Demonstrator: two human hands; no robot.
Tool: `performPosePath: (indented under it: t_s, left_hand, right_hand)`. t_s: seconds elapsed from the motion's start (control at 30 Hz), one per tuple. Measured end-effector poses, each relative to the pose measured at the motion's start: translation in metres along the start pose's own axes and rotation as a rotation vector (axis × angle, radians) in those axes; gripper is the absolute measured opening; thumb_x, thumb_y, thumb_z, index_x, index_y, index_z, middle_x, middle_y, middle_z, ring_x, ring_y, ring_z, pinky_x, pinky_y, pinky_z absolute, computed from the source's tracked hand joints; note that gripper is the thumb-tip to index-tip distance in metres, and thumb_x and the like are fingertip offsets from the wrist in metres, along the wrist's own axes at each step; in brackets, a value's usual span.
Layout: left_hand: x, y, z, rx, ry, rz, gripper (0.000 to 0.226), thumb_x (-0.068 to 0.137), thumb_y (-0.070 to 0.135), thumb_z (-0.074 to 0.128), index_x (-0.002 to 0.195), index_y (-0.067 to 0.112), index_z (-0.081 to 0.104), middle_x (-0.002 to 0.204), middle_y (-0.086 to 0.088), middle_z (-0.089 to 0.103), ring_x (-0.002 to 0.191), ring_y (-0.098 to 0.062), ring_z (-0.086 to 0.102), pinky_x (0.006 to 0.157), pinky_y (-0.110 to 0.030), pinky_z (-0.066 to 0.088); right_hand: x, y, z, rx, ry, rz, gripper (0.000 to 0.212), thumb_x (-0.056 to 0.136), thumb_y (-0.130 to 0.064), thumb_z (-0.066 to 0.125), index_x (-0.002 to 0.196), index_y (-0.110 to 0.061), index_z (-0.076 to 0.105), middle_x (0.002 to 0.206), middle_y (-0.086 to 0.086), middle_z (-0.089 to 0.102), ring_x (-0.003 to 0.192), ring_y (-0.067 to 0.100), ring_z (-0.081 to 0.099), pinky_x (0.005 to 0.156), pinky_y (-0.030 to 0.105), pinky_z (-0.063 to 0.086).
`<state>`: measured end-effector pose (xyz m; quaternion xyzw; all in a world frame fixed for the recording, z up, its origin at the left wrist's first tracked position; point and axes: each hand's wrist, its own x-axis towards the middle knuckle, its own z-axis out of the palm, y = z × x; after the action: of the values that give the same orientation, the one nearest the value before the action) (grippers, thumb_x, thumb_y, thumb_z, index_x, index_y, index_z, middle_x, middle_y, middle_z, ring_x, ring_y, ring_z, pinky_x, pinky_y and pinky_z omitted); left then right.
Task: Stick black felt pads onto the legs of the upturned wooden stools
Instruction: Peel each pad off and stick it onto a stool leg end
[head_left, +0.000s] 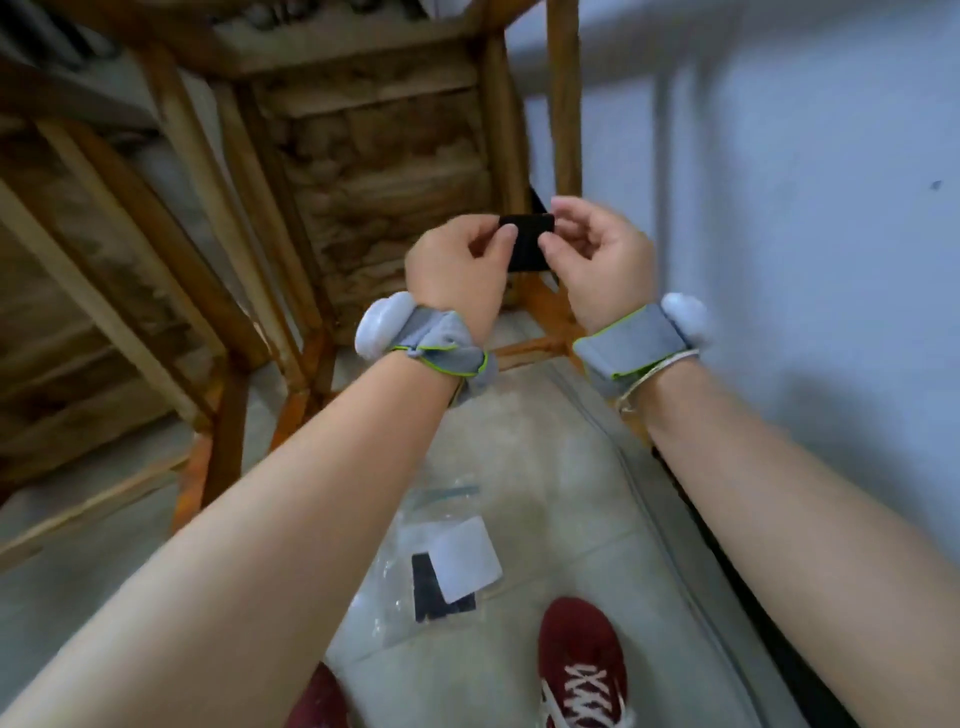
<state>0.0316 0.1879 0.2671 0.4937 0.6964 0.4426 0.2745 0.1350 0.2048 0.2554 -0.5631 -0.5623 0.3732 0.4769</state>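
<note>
Fingers (506, 240) of my left hand (457, 262) and right hand (597, 254) pinch opposite edges of the black felt pad (525, 244), held between them above the upturned wooden stool (384, 156).

Red shoes (582, 670) on concrete floor (519, 415), pale wall (779, 156) rt.

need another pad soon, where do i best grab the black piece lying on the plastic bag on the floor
Pinch the black piece by its lower left corner, coming from the left. The white backing sheet overlaps its upper right, so that bare end is free. It lies flat on the plastic bag, so lift an edge first.
</note>
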Motion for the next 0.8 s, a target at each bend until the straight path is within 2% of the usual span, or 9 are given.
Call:
performPosePath:
  t_s: [0.07, 0.13, 0.23, 0.33, 0.47, 0.57, 0.63, 0.73, 0.8]
  left_hand:
    - [0.014, 0.035, -0.008, -0.03, 0.033, 0.08, 0.026, 0.085, 0.019, 0.059, 0.107, 0.008, 0.067, 0.1, -0.012, 0.073, 0.091, -0.027, 0.067, 0.087, -0.037, 0.054]
    - [0.025, 0.066, -0.013, -0.09, 0.06, 0.12, 0.023, 0.084, 0.017, 0.06, 0.103, 0.006, 0.067, 0.094, -0.013, 0.072, 0.086, -0.03, 0.068, 0.084, -0.042, 0.056]
    - [0.041, 0.108, -0.019, -0.165, 0.064, 0.155, 0.018, 0.083, 0.017, 0.061, 0.098, 0.008, 0.067, 0.081, -0.007, 0.068, 0.083, -0.031, 0.068, 0.08, -0.046, 0.057]
    - [0.055, 0.144, -0.026, -0.208, 0.069, 0.201, 0.016, 0.082, 0.015, 0.062, 0.095, 0.011, 0.068, 0.075, -0.003, 0.063, 0.079, -0.03, 0.068, 0.08, -0.045, 0.057]
    - [0.065, 0.18, -0.018, -0.234, 0.011, 0.21, 0.012, 0.082, 0.01, 0.06, 0.092, 0.013, 0.067, 0.06, 0.005, 0.06, 0.056, -0.021, 0.065, 0.076, -0.041, 0.059]
    - [0.07, 0.187, -0.002, -0.262, 0.0, 0.149, 0.013, 0.082, 0.011, 0.059, 0.093, 0.009, 0.067, 0.066, -0.005, 0.063, 0.069, -0.029, 0.069, 0.079, -0.044, 0.058]
    - [0.073, 0.191, 0.008, -0.256, 0.009, 0.127, 0.015, 0.083, 0.014, 0.058, 0.093, 0.009, 0.067, 0.071, -0.01, 0.067, 0.078, -0.032, 0.07, 0.081, -0.044, 0.057]
    - [0.078, 0.196, 0.014, -0.244, 0.027, 0.122, 0.015, 0.084, 0.016, 0.057, 0.092, 0.009, 0.068, 0.081, -0.015, 0.072, 0.079, -0.033, 0.07, 0.081, -0.044, 0.057]
    - [0.082, 0.197, 0.013, -0.231, 0.039, 0.134, 0.014, 0.083, 0.015, 0.058, 0.09, 0.009, 0.069, 0.069, -0.009, 0.067, 0.076, -0.032, 0.07, 0.079, -0.044, 0.058]
  right_hand:
    - [0.019, -0.035, -0.012, 0.036, 0.053, -0.032, 0.033, 0.08, 0.001, 0.059, 0.113, 0.001, 0.058, 0.091, 0.006, 0.059, 0.085, 0.011, 0.057, 0.084, 0.019, 0.047]
    - [0.036, -0.065, -0.025, 0.077, 0.094, -0.092, 0.032, 0.08, 0.002, 0.06, 0.111, 0.003, 0.058, 0.092, 0.005, 0.059, 0.086, 0.014, 0.057, 0.084, 0.024, 0.048]
    - [0.057, -0.102, -0.043, 0.04, 0.138, -0.176, 0.027, 0.079, -0.005, 0.063, 0.106, -0.001, 0.063, 0.09, 0.005, 0.064, 0.083, 0.012, 0.059, 0.082, 0.024, 0.05]
    - [0.074, -0.129, -0.058, -0.029, 0.199, -0.228, 0.021, 0.079, -0.013, 0.064, 0.099, -0.005, 0.068, 0.088, 0.003, 0.065, 0.082, 0.011, 0.058, 0.074, 0.012, 0.046]
    - [0.095, -0.148, -0.075, -0.016, 0.287, -0.212, 0.017, 0.08, -0.014, 0.062, 0.093, -0.005, 0.068, 0.079, 0.006, 0.061, 0.071, 0.012, 0.059, 0.073, 0.025, 0.047]
    - [0.107, -0.142, -0.08, -0.043, 0.312, -0.189, 0.013, 0.082, -0.015, 0.06, 0.089, -0.007, 0.067, 0.076, 0.003, 0.059, 0.051, 0.0, 0.051, 0.061, 0.018, 0.041]
    - [0.113, -0.14, -0.085, -0.055, 0.303, -0.18, 0.013, 0.083, -0.015, 0.058, 0.087, -0.006, 0.066, 0.077, 0.004, 0.059, 0.057, 0.01, 0.052, 0.06, 0.019, 0.04]
    - [0.12, -0.143, -0.089, -0.047, 0.286, -0.171, 0.016, 0.084, -0.016, 0.057, 0.086, -0.003, 0.065, 0.078, 0.006, 0.059, 0.072, 0.022, 0.056, 0.07, 0.033, 0.047]
    - [0.124, -0.144, -0.09, -0.023, 0.265, -0.17, 0.017, 0.084, -0.017, 0.058, 0.086, -0.001, 0.065, 0.078, 0.007, 0.059, 0.074, 0.024, 0.056, 0.073, 0.037, 0.048]
